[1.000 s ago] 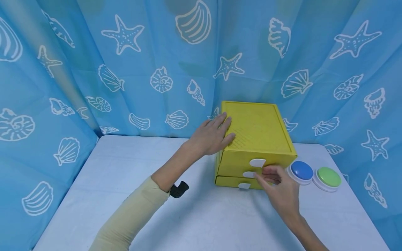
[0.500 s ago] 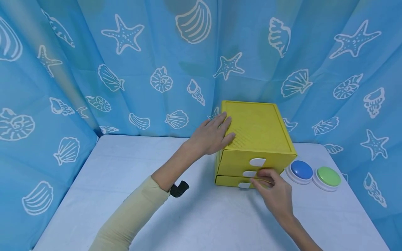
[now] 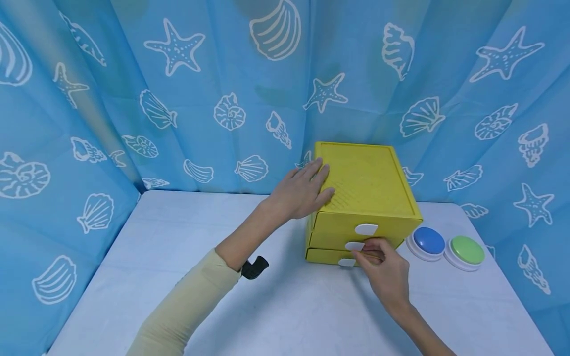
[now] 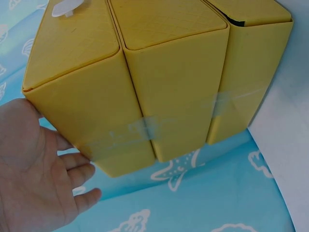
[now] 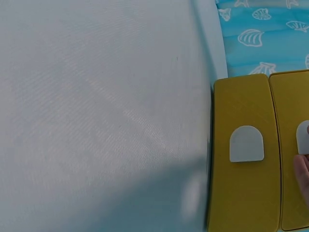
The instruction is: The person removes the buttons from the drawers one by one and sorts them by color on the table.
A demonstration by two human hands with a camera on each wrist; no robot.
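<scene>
A yellow chest of three stacked drawers [image 3: 365,180] stands at the right of the table. My left hand [image 3: 300,193] rests on the left edge of its top, fingers spread; in the left wrist view the palm [image 4: 31,169] lies alongside the upper edge. With thumb and fingers, my right hand [image 3: 389,272] pinches the white handle [image 3: 354,245] of the middle drawer. The top handle [image 3: 366,229] and bottom handle [image 3: 347,262] are untouched. The right wrist view catches only fingertips [image 5: 303,176] by the middle handle. A small dark gap shows at the bottom drawer's edge in the left wrist view.
A blue push button [image 3: 429,241] and a green one [image 3: 467,249] sit right of the chest. A blue curtain [image 3: 222,99] with white sea-shell prints hangs behind the white table [image 3: 200,217]. A black wrist mount [image 3: 255,267] shows beside the left wrist.
My right hand has shifted left along the drawer front, its fingers closing in on the middle handle. The left hand and the chest stay in place.
</scene>
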